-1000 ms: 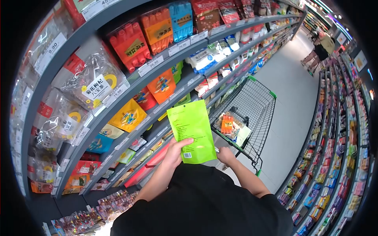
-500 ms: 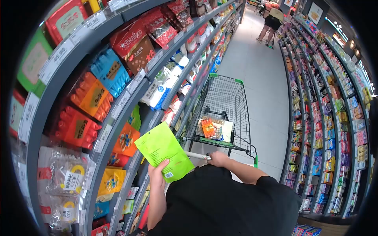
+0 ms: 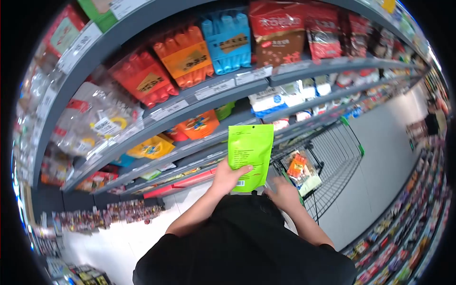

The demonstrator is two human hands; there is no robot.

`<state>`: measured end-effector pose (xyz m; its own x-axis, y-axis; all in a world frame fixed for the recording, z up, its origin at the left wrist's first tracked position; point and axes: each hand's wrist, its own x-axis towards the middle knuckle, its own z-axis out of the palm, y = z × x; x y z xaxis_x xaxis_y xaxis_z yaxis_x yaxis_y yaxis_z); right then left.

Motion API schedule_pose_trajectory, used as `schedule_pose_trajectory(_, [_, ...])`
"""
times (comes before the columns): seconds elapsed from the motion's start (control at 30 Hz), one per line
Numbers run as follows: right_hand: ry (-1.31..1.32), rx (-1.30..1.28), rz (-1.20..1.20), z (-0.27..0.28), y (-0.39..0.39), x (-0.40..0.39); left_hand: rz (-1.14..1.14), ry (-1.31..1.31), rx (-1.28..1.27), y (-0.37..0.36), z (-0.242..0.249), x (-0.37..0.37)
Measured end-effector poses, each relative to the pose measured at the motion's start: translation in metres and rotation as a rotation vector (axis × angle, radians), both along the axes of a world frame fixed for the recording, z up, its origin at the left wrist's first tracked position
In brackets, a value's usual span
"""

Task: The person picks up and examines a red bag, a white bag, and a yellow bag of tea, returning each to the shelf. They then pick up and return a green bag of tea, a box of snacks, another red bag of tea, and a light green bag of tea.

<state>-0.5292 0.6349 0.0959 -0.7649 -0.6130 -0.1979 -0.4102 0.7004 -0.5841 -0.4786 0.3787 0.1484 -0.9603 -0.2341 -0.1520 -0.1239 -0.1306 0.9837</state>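
A lime-green stand-up pouch [image 3: 251, 152] is held upright by the left hand [image 3: 228, 175], its lower left part pinched with the thumb laid across the printed face, just above the barcode. The right hand [image 3: 285, 192] is held just right of the pouch, at the near end of a black wire shopping cart [image 3: 339, 171]; its fingers are partly hidden and blurred, so whether anything is grasped by them cannot be told. Part of the cart's near end is blocked from view by that hand and its forearm, and part of the shelving behind is covered by the pouch.

In the cart, an orange-labelled packet [image 3: 297, 165] is seen among clear-wrapped goods, with a pale packet [image 3: 310, 185] nearer.

Along the upper shelf, a red stick pack [image 3: 145, 78], an orange stick pack [image 3: 184, 56] and a blue stick pack [image 3: 227, 42] are lined up from left to right (all tilted a little), followed by a red-and-brown bag [image 3: 278, 33]. Clear tea bags [image 3: 102, 118] are stacked at left. Lower down, a yellow pouch [image 3: 153, 147] and an orange pouch [image 3: 199, 124] are displayed, with white-and-blue bags [image 3: 275, 99] farther right. The aisle is bordered at right by packed shelving [image 3: 403, 218]; at far right, a person [image 3: 432, 123] is blurred.
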Motion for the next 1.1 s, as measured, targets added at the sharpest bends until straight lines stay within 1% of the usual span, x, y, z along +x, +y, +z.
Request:
schedule_pose_trajectory(0.03, [0.009,-0.262,-0.145,0.027,-0.014,-0.007,0.086,-0.01,-0.197,0.009,0.017,-0.002])
schedule_pose_trajectory(0.07, [0.003,-0.414,-0.123,0.065,-0.024,-0.014,0.166,-0.024,-0.393,0.015,0.025,-0.004])
schedule_pose_trajectory(0.1, [-0.009,-0.562,-0.102,0.09,-0.034,-0.019,0.18,0.001,-0.435,0.018,0.024,-0.005])
schedule_pose_trajectory(0.13, [-0.019,-0.564,-0.081,0.095,-0.048,-0.019,0.201,-0.007,-0.438,0.023,0.027,-0.007])
schedule_pose_trajectory(0.2, [-0.121,-0.827,-0.041,0.101,-0.069,-0.018,0.102,0.074,-0.67,0.033,0.044,-0.013])
schedule_pose_trajectory(0.23, [-0.126,-0.829,-0.024,0.095,-0.074,-0.023,0.067,0.056,-0.869,0.037,0.051,-0.014])
schedule_pose_trajectory(0.27, [-0.229,-0.954,-0.037,0.081,-0.081,-0.029,0.081,0.053,-0.874,0.041,0.056,-0.014])
schedule_pose_trajectory(0.3, [-0.334,-1.078,-0.053,0.067,-0.09,-0.036,0.06,0.131,-1.017,0.044,0.06,-0.014])
schedule_pose_trajectory(0.33, [-0.592,-1.284,-0.162,0.06,-0.102,-0.044,0.034,0.209,-1.159,0.046,0.062,-0.013])
schedule_pose_trajectory(0.37, [-0.726,-1.267,-0.215,0.059,-0.102,-0.06,-0.025,0.24,-1.201,0.045,0.062,-0.014])
schedule_pose_trajectory(0.4, [-0.853,-1.247,-0.275,0.064,-0.1,-0.078,-0.03,0.241,-1.2,0.043,0.059,-0.011])
schedule_pose_trajectory(0.43, [-0.835,-1.255,-0.301,0.065,-0.105,-0.088,-0.061,0.255,-1.2,0.038,0.054,-0.01])
schedule_pose_trajectory(0.47, [-0.899,-1.254,-0.265,0.064,-0.105,-0.1,-0.117,0.298,-1.193,0.035,0.05,-0.016])
schedule_pose_trajectory(0.5, [-0.933,-1.273,-0.25,0.061,-0.099,-0.116,-0.079,0.261,-1.149,0.03,0.044,-0.018])
schedule_pose_trajectory(0.53, [-0.841,-1.285,-0.174,0.042,-0.103,-0.131,-0.046,0.223,-1.136,0.021,0.043,-0.025])
schedule_pose_trajectory(0.57, [-0.9,-1.346,-0.118,0.038,-0.105,-0.142,0.075,0.304,-1.176,0.014,0.041,-0.033])
schedule_pose_trajectory(0.6, [-0.807,-1.356,-0.026,0.024,-0.112,-0.159,0.225,0.241,-1.158,0.005,0.031,-0.038])
schedule_pose_trajectory(0.63, [-0.831,-1.299,0.031,0.023,-0.112,-0.172,0.311,0.172,-1.035,-0.006,0.022,-0.046])
schedule_pose_trajectory(0.67, [-0.729,-1.174,0.088,0.031,-0.111,-0.183,0.309,0.197,-1.053,-0.022,0.019,-0.054])
schedule_pose_trajectory(0.7, [-0.652,-1.112,0.107,0.037,-0.115,-0.19,0.249,0.105,-1.066,-0.032,0.022,-0.059])
schedule_pose_trajectory(0.73, [-0.632,-1.134,0.072,0.041,-0.119,-0.198,0.248,-0.003,-1.06,-0.035,0.028,-0.065])
schedule_pose_trajectory(0.8, [-0.46,-0.863,0.214,0.049,-0.134,-0.216,0.244,-0.03,-1.053,-0.048,0.04,-0.079])
schedule_pose_trajectory(0.83, [-0.45,-0.872,0.194,0.049,-0.14,-0.222,0.288,0.065,-1.036,-0.051,0.041,-0.086])
schedule_pose_trajectory(0.87, [-0.377,-0.897,0.219,0.048,-0.145,-0.227,0.334,0.158,-1.015,-0.054,0.04,-0.091])
schedule_pose_trajectory(0.9, [-0.307,-0.919,0.246,0.045,-0.149,-0.23,0.34,0.246,-1.059,-0.058,0.037,-0.097])
schedule_pose_trajectory(0.93, [-0.301,-0.924,0.233,0.045,-0.152,-0.231,0.326,0.254,-1.06,-0.064,0.031,-0.101])
schedule_pose_trajectory(1.0, [-0.043,-0.779,0.07,0.043,-0.161,-0.229,0.376,0.094,-1.078,-0.076,0.023,-0.108])
schedule_pose_trajectory(1.03, [0.196,-0.65,-0.106,0.039,-0.167,-0.223,0.378,0.044,-1.112,-0.072,0.028,-0.109])
schedule_pose_trajectory(1.07, [0.201,-0.646,-0.117,0.034,-0.172,-0.219,0.368,0.051,-1.108,-0.079,0.021,-0.113])
schedule_pose_trajectory(1.1, [0.096,-0.696,-0.176,0.034,-0.174,-0.216,0.398,0.077,-1.131,-0.089,0.006,-0.116])
